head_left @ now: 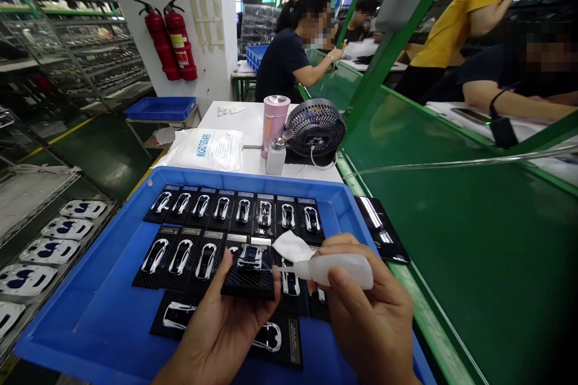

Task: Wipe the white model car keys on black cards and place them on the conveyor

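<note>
My left hand (226, 325) grips a black display base with a small white-and-black model car (250, 257) on top, raised over the tray. In my right hand (368, 307) is a white squeeze bottle (345, 269) lying nearly level, its thin nozzle pointing left at the near end of the model car. Whether the tip touches the car I cannot tell. A crumpled white tissue (292, 246) shows beside the fingers of my right hand; whether they hold it is unclear. Below, a blue tray (108, 307) carries rows of similar model cars on black bases, some partly hidden by my hands.
Behind the tray stand a pink tumbler (274, 123), a small clear bottle (276, 157), a black fan (317, 129) and a white plastic bag (203, 149). A green conveyor (433, 216) runs along the right. White car bodies (40, 251) lie on a left rack. Co-workers sit beyond.
</note>
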Action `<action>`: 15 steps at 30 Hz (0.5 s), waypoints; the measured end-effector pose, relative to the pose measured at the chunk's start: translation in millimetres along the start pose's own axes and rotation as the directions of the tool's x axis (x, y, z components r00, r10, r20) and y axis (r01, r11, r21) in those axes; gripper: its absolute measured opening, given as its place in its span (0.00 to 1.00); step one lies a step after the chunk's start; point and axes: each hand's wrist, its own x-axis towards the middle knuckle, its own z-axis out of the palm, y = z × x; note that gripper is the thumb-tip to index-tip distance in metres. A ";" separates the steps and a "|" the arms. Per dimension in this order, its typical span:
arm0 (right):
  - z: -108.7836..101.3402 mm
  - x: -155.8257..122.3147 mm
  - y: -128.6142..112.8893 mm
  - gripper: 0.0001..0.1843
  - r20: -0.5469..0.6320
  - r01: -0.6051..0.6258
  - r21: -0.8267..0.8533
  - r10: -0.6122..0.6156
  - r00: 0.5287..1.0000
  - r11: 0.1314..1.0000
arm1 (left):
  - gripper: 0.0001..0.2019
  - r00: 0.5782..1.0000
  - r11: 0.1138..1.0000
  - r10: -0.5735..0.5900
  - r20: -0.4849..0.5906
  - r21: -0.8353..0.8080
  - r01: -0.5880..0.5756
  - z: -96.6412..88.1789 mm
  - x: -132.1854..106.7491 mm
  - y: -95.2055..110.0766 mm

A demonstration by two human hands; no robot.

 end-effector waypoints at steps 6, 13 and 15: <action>0.0 2.4 1.9 0.04 -0.003 -0.003 -0.021 0.003 1.000 1.000 | 0.26 1.000 1.000 0.024 0.016 0.013 -0.024 -1.5 0.3 -0.4; 1.0 3.0 -0.9 0.04 -0.019 0.008 -0.016 -0.008 1.000 1.000 | 0.25 0.998 0.997 0.064 0.027 0.052 -0.065 1.0 -2.8 -1.8; 0.9 2.4 0.1 0.04 -0.016 0.001 -0.017 -0.001 1.000 1.000 | 0.24 0.997 0.995 0.072 0.015 0.061 -0.073 1.8 -3.7 -1.6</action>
